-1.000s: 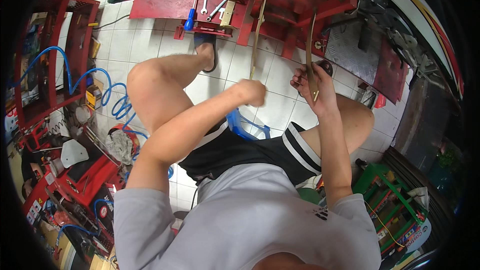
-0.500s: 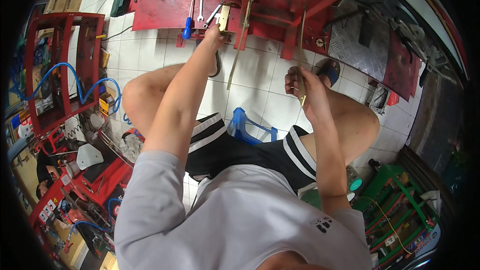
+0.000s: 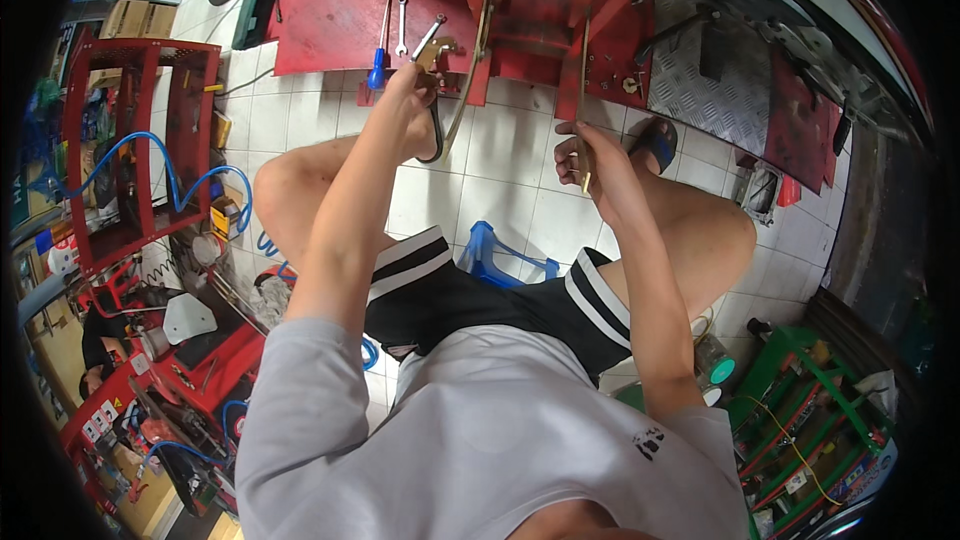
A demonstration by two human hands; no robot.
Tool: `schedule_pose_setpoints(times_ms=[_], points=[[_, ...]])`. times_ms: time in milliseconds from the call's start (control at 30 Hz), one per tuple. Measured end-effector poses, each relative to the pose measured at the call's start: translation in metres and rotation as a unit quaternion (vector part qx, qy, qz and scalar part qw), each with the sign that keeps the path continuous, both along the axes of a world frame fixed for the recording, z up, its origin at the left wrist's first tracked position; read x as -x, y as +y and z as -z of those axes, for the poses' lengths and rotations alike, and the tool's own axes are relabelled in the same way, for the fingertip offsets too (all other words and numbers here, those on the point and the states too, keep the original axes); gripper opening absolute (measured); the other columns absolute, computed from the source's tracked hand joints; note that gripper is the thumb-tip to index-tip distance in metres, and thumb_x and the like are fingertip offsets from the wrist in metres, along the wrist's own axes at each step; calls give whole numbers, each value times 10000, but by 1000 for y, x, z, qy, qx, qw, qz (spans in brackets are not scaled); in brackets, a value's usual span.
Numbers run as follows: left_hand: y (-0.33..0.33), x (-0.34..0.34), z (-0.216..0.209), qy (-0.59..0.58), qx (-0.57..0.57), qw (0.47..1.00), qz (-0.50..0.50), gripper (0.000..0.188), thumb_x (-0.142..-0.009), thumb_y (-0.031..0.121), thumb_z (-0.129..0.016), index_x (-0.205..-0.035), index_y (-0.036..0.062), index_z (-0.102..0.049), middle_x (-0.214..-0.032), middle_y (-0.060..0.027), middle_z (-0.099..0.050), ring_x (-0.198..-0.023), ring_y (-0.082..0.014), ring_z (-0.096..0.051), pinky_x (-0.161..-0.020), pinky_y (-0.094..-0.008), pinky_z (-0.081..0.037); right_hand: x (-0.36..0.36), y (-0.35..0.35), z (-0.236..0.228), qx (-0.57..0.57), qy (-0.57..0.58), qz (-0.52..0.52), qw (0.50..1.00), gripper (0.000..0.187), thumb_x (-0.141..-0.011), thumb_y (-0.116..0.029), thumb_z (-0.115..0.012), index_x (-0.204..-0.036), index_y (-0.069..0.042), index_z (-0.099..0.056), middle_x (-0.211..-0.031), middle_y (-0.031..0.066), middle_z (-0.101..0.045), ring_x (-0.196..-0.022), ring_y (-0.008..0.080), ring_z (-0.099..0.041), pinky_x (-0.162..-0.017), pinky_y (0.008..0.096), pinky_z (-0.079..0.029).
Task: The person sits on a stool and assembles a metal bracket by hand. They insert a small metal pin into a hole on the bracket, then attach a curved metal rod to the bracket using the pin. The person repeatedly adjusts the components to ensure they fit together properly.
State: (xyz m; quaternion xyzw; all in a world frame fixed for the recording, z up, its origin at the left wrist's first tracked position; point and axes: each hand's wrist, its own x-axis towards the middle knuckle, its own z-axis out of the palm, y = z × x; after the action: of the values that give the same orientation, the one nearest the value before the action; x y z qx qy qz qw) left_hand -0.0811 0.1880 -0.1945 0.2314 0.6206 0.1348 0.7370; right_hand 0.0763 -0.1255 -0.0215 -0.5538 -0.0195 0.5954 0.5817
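Left hand (image 3: 410, 88) has its grip closed on the lower end of a small gold bracket (image 3: 432, 52), by the red platform's (image 3: 325, 25) near edge. Right hand (image 3: 602, 162) wraps the low end of a long gold bar (image 3: 584, 90) reaching the red frame (image 3: 540, 35). Both look stiff, bracket probably light; I'd grab the bar's low end, could be slick.

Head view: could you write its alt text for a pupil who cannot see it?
A person's left hand holds a brass-coloured piece at the edge of a red platform; the right hand holds a long brass-coloured bar. A blue-handled screwdriver and two wrenches lie on the platform.
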Motion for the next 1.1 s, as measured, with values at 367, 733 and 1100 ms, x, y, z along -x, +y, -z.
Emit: schedule_pose_setpoints(times_ms=[367, 733, 1100], points=[[-75, 93, -173, -124, -204, 968, 77, 349, -945, 210, -434, -1137, -62, -540, -1050, -204, -640, -967, -297, -643, -897, -403, -537, 18, 0, -3, -4, -77, 16, 997, 389, -963, -308, -514, -1235, -43, -435, -805, 103, -591, -601, 144, -573, -558, 274, -476], [-207, 152, -337, 76, -555, 735, 383, 347, -893, 0, -549, -1235, -53, -571, -1020, -193, -683, -917, -259, -678, -835, -315, -509, 12, -10, 5, -117, -101, 19, 988, 377, -999, -284, -308, -1125, -55, -580, -745, 86, -608, -589, 172, -568, -591, 305, -470], [-211, 111, -213, -27, -791, 422, 443, 314, -783, -58, -630, -1096, -38, -614, -1101, -213, -546, -975, -380, -573, -859, -416, -464, 10, -14, 0, -188, -3, 32, 982, 330, -969, -223, -324, -1197, -99, -528, -884, 106, -623, -717, 195, -594, -688, 326, -486]])
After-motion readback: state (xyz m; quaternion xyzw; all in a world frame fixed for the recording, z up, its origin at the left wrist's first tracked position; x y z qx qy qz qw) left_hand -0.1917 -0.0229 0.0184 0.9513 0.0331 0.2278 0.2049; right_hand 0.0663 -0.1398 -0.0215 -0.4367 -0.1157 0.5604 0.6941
